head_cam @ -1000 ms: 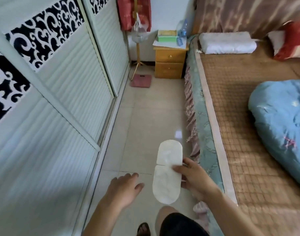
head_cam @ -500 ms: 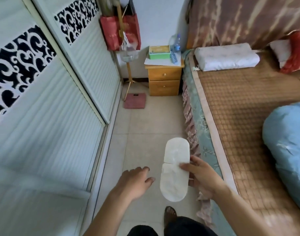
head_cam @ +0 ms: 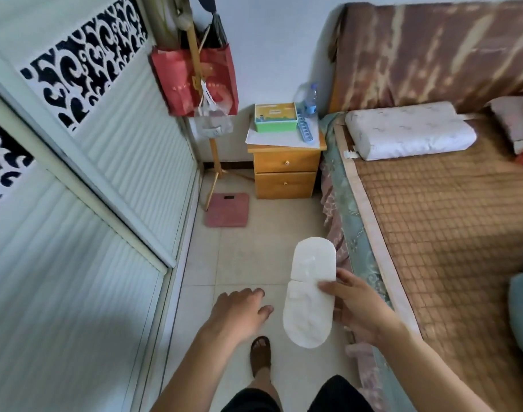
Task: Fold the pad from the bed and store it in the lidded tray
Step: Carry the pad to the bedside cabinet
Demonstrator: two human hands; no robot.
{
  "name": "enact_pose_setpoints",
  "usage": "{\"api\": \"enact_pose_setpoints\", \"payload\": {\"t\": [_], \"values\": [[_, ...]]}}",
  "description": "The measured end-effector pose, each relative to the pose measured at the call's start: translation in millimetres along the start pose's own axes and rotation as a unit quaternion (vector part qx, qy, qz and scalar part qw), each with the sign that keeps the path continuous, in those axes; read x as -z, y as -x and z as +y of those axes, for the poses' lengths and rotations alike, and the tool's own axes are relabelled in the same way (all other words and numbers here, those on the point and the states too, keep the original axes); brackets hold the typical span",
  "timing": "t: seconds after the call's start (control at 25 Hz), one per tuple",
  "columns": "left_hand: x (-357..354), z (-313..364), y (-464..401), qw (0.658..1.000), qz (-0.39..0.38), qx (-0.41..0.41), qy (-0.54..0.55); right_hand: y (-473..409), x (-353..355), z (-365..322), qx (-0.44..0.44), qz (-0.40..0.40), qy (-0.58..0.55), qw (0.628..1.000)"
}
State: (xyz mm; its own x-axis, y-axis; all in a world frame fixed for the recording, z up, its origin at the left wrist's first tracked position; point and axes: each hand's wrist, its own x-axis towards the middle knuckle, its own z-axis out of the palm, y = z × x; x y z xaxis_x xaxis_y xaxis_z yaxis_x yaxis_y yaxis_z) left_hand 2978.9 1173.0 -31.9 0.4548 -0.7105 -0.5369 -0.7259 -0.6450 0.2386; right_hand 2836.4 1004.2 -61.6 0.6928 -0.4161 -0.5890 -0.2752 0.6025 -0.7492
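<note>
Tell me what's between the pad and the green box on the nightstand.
Head view: only bare floor tile lies between the pad and the nightstand carrying the green box.

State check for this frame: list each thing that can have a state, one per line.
pad: unfolded, creased across the middle, held in the air
right hand: gripping the pad's right edge
left hand: open, empty, apart from the pad
green lidded tray: lid on, on the nightstand
nightstand: both drawers shut
wardrobe: doors shut
</note>
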Motion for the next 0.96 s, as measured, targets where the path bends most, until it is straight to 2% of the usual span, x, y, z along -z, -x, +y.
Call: {"api": "enact_pose_setpoints", "payload": {"t": [0.24, 0.48, 0.72, 0.96], "values": [[97, -35, -128, 0.999, -0.011, -0.03, -0.021, -112, -22, -85, -0.004, 0.036, -0.024, 0.999], [168, -40, -263, 0.998, -0.026, -0.04, -0.034, -229, -10, -167, -0.009, 0.066, -0.036, 0.997], [244, -19, -395, 0.999, -0.034, -0.022, -0.008, -347, 22, -274, -0.014, 0.042, -0.023, 0.999], [318, -16, -497, 0.999, -0.005, -0.01, 0.032, -449, 29, -363, -0.03, 0.014, 0.0, 0.999]]}}
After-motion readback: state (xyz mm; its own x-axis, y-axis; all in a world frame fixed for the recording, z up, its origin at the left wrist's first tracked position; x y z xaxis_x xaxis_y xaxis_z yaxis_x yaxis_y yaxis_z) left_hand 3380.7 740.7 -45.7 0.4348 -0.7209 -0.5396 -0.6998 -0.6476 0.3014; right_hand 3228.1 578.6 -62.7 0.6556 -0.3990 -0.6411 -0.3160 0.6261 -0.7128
